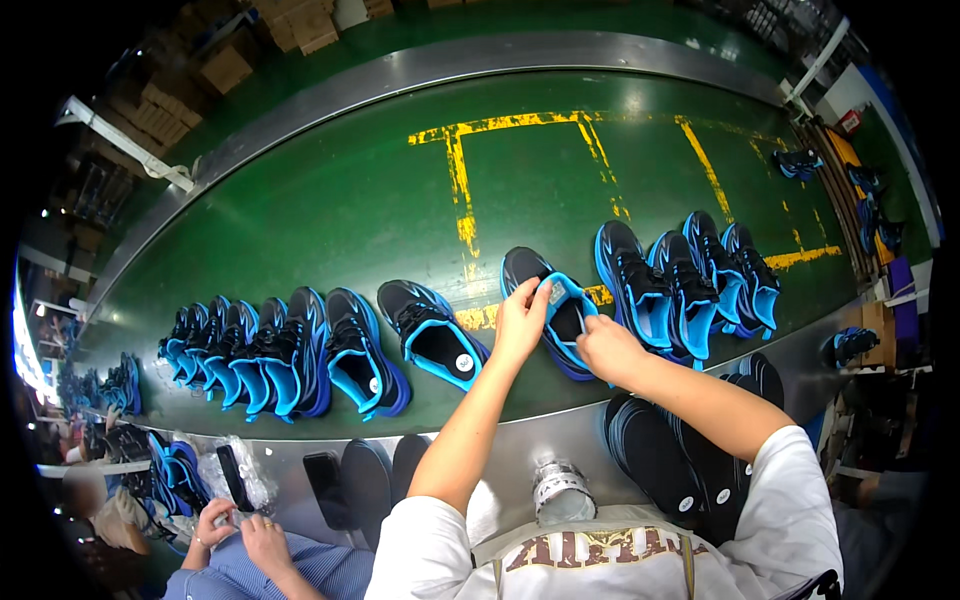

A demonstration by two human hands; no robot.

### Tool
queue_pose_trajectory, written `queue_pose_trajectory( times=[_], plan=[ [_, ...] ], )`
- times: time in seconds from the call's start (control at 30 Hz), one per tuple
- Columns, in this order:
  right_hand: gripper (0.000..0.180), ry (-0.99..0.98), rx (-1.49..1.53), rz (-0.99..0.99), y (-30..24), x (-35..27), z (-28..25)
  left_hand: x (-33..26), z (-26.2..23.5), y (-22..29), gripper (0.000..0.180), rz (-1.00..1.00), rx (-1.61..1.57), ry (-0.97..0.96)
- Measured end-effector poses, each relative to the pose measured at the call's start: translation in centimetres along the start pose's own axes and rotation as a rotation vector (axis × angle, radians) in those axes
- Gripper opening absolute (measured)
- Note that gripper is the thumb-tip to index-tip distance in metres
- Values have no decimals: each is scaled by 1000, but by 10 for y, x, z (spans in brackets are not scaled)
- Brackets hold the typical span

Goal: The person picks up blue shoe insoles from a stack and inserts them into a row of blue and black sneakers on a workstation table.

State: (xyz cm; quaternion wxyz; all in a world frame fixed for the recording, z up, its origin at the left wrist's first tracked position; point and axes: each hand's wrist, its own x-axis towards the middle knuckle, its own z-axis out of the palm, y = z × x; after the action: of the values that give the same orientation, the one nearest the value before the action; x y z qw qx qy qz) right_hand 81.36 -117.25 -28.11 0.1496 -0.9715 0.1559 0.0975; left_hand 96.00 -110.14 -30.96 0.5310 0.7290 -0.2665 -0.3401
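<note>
On the green conveyor belt [330, 195], a black sneaker [522, 266] with a bright blue lining sits between my hands, its toe pointing away from me. My left hand [520, 325] pinches the tongue on the left side of the opening. At the right edge of the collar, my right hand [612, 350] is closed with its fingertips at the opening; whether it also grips something inside is hidden. A dark insole shows within the shoe. Just left of it lies another sneaker [415, 305] with a white round sticker on its insole.
More sneakers [345, 340] line the belt to the left, and others [630, 265] stand on the right. Stacked black insoles [650, 450], a clear container [562, 492] and a black phone [325, 490] rest on the near metal ledge. A co-worker's hands [262, 545] are at lower left.
</note>
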Motion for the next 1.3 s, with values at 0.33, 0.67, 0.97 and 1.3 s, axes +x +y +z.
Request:
queue_pose_trajectory(
  times=[0.33,0.67,0.97,1.3],
  plan=[
    [21,-248,-149,8,2,33,9,4,1,-8,36,25,-59,-51],
    [28,-457,-318,-71,20,48,33,9,3,-11,24,-10,-355,-211],
    [40,-582,-389,-367,6,27,-9,16,11,-33,36,288,60,181],
    [26,402,82,-119,-9,-40,3,-2,19,-4,43,391,340,26]
  ],
)
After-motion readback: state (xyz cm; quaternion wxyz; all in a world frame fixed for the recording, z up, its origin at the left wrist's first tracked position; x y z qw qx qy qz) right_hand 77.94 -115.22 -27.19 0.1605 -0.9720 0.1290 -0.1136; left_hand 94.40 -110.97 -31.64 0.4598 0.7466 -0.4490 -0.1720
